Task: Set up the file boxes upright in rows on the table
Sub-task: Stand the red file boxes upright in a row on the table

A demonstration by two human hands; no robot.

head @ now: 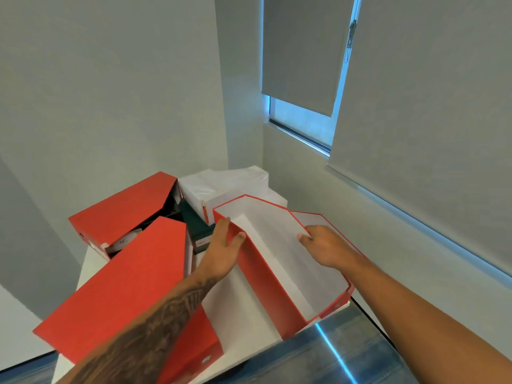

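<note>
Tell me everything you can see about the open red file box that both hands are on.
The open file box is red outside and white inside, seemingly cardboard, and looks empty. It is not upright: its open face is turned up, at the right side of the white table. Its side walls drop in a slanted cut toward the far end. The left hand grips the left wall, thumb inside; the right hand holds the right wall's slanted edge.

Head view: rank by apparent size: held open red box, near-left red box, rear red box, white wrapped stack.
1. near-left red box, nearest camera
2. held open red box
3. rear red box and white wrapped stack: alike, unranked
</note>
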